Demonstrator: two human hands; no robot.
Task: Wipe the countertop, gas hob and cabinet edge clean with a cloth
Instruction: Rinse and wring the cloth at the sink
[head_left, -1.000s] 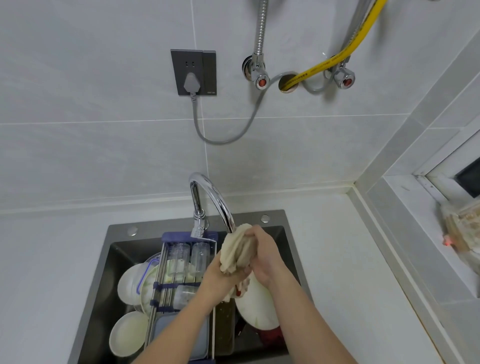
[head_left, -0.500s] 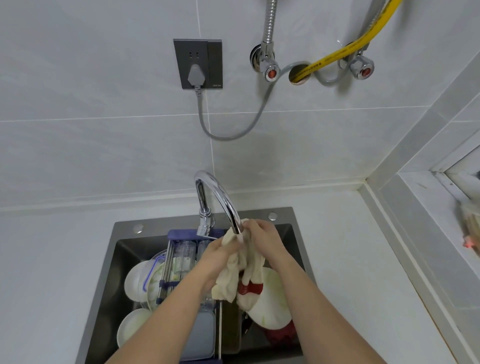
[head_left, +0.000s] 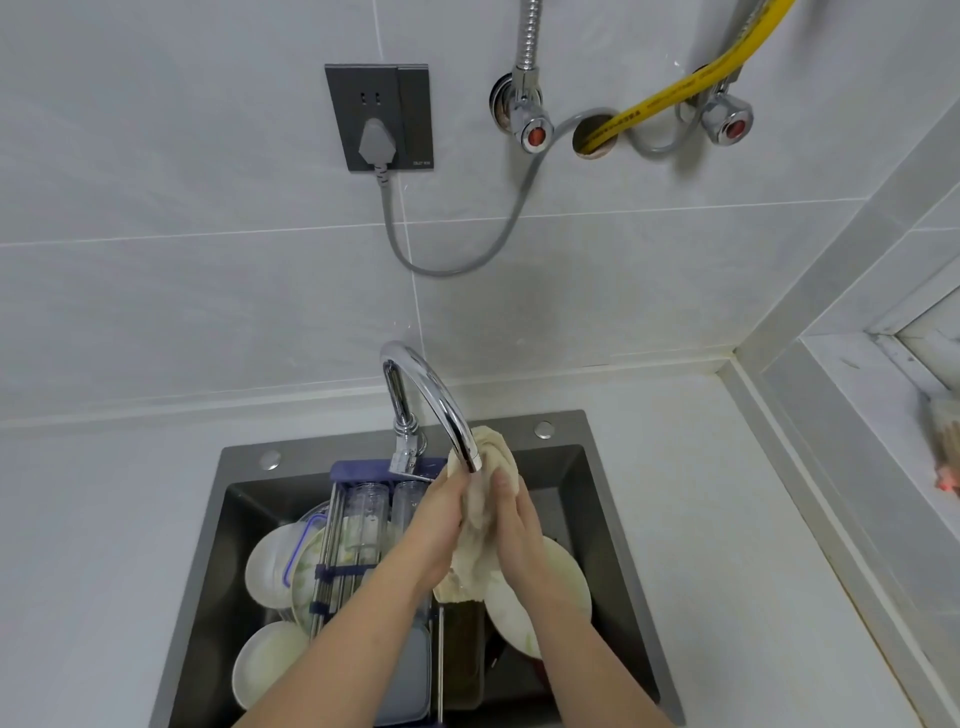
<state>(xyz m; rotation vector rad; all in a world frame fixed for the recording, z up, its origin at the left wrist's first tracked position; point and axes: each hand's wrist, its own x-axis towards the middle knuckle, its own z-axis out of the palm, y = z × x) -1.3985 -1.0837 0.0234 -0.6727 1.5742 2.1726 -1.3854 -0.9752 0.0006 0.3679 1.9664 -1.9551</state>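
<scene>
Head view, looking down at a kitchen corner. Biggest thing is the pale tiled wall at the far side, then the white countertop wrapping around a dark sink in the near middle. The sink is pretty full: white plates piled on its left side, a rack with clear glasses across the middle, and another plate on the right, partly under the arms.

A curved chrome tap arcs over the sink from the far edge. Right under its spout is the cloth, a beige, bunched-up rag held up over the sink, not on the countertop. The left hand is pressed against its left side, and the right hand wraps it from the right, so the cloth is squeezed between both palms with fingers curled round it. Can't tell if water is running.

Up on the wall there's a dark socket with a grey plug in it, two valves with red dots, and a yellow hose going into a hole.
</scene>
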